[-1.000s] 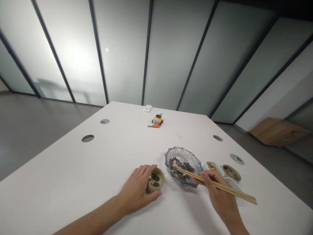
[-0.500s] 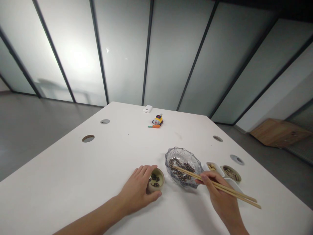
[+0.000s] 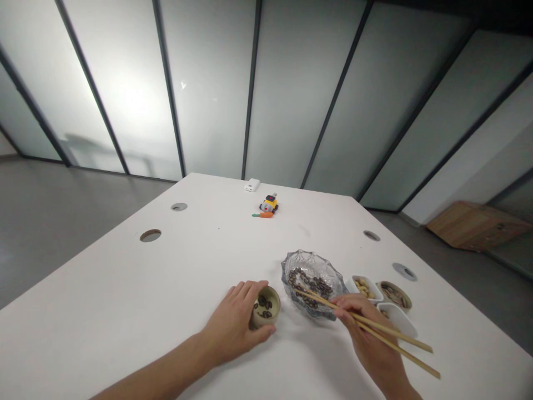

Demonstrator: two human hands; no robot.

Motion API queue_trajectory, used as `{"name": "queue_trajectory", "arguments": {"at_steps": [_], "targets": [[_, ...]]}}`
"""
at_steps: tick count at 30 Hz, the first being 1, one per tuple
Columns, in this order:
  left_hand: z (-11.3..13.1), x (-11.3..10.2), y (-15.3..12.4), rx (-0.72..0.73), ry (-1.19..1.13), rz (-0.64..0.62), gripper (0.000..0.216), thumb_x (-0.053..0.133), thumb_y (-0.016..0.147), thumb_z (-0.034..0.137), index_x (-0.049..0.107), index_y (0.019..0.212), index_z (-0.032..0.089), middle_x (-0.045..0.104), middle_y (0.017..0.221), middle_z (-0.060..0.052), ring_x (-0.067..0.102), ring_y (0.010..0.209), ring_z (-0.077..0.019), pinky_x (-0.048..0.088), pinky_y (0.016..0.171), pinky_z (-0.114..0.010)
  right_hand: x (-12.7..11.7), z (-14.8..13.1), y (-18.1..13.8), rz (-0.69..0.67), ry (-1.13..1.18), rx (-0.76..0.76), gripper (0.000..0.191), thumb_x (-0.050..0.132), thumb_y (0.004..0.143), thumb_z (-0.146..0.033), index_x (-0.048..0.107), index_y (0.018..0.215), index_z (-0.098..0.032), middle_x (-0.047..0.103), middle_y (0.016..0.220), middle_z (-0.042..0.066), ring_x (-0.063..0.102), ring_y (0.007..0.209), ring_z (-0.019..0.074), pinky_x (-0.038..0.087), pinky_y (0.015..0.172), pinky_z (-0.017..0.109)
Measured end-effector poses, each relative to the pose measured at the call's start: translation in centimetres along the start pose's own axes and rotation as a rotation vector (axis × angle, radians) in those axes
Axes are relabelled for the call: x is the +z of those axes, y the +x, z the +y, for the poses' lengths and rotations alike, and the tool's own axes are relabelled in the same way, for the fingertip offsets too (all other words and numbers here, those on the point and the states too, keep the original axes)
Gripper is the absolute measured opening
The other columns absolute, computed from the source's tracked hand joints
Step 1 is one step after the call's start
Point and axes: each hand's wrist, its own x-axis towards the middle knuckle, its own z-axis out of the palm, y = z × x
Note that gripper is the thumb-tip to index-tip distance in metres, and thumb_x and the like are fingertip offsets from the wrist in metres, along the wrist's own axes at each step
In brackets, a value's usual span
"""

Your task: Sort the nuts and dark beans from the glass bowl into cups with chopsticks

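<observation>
My left hand (image 3: 238,316) is wrapped round the side of a small pale cup (image 3: 272,318) that stands on the white table (image 3: 183,278). Several dark beans (image 3: 265,314) lie at the bottom of that cup. In my right hand (image 3: 366,333) is a pair of wooden chopsticks (image 3: 395,333). Their tips reach down into a scalloped clear glass bowl (image 3: 333,269), among many dark brown beans (image 3: 320,286). Whether a bean sits between the tips is too small to tell. The bowl stands just right of the cup, apart from it.
Right of the bowl are a white dish of pale nuts (image 3: 363,288), a round dish of striped seeds (image 3: 393,295) and another white dish (image 3: 402,321), partly behind my right hand. Farther back lie a toy car (image 3: 270,203), a toy screwdriver (image 3: 263,215) and a white box-shaped device (image 3: 252,185). Round holes (image 3: 150,235) pierce the tabletop.
My right hand has shifted slightly left and lower, and the chopsticks' rear ends have spread apart. More of the white dishes now shows. My left hand and the cup have stayed put.
</observation>
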Motion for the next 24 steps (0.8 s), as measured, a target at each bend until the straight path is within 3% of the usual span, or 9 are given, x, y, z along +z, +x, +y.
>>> {"name": "queue_trajectory", "arguments": {"at_steps": [17,24], "targets": [[0.1,-0.14,-0.01,-0.012,-0.013,-0.023,0.073,0.079,0.084,0.031,0.043,0.147,0.027,0.062,0.14,-0.012,0.058,0.127,-0.0339,0.045,0.112,-0.053,0.34,0.18,-0.48,-0.036,-0.08,-0.082,0.036,0.067,0.093,-0.061,0.078,0.082,-0.029,0.08,0.087,0.006,0.076,0.083,0.0248,0.063,0.076,0.035],[0.04,-0.16,-0.03,-0.006,-0.015,-0.006,0.071,0.079,0.084,0.034,0.045,0.146,0.027,0.063,0.138,-0.01,0.06,0.125,-0.0324,0.047,0.11,-0.05,0.55,-0.15,-0.19,-0.025,-0.137,-0.194,0.04,0.064,0.096,-0.06,0.073,0.077,-0.026,0.077,0.083,0.004,0.074,0.074,0.0199,0.061,0.066,0.028]]}}
